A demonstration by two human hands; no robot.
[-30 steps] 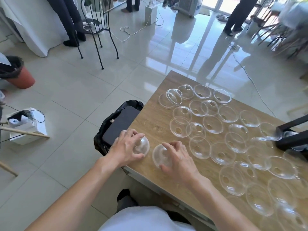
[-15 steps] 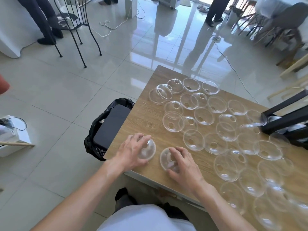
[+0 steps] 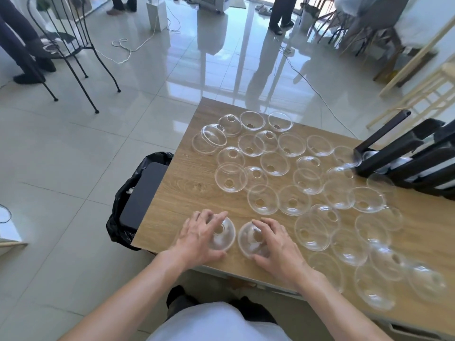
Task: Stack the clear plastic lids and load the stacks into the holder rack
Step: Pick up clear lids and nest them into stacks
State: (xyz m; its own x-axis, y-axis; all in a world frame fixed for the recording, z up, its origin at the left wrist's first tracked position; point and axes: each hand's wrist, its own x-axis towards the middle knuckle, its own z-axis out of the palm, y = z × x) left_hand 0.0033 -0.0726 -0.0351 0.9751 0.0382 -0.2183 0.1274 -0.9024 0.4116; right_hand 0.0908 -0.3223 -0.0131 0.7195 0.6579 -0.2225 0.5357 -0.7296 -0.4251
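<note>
Left grip [image 3: 199, 236] | domed clear lid [image 3: 222, 238] | right grip [image 3: 275, 238] | second lid [image 3: 247, 241]

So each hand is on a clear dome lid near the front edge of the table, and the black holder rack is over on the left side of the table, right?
Not quite. The head view shows the black holder rack on the right side of the wooden table, not the left. The rest holds: the left hand and right hand each hold a clear dome lid near the front edge.

Clear domed lids [image 3: 274, 163] strewn beside rack [image 3: 403, 156]
</note>
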